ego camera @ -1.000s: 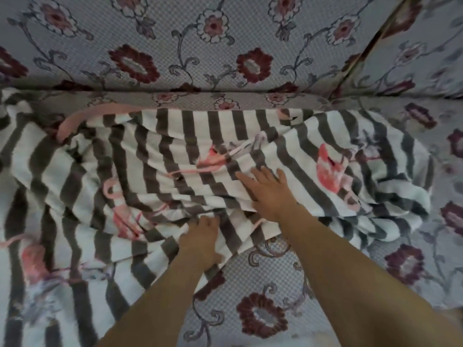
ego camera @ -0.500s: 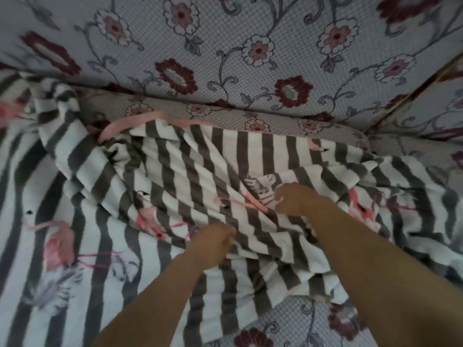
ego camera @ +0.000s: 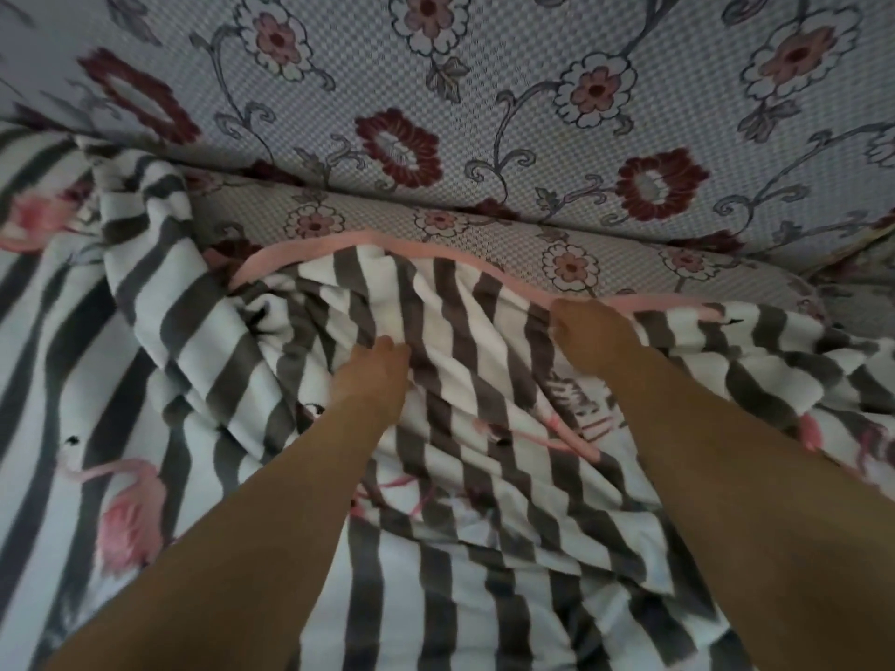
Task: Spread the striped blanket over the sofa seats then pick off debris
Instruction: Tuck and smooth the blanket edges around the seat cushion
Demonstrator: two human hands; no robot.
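1. The soft grey-and-white striped blanket with pink flamingo prints lies rumpled over the sofa seat, its pink-trimmed edge stopping short of the floral-patterned sofa backrest; a band of flowered seat fabric shows bare between that edge and the backrest.
2. The right hand sits right at the pink-trimmed edge, fingers curled into the cloth; it appears to be gripping the fabric there, probably so the edge can be drawn toward the backrest.
3. The left hand is further from the backrest, fingers bunched on a ridge of folds, seemingly pinching a stripe to lift slack out of the wrinkles.
4. Holding at two places likely keeps the edge moving as one line instead of skewing.
5. Far left of the trimmed edge, more blanket is heaped against the backrest, so the spreading looks unfinished.
6. No debris can be made out; the picking has yet to begin.
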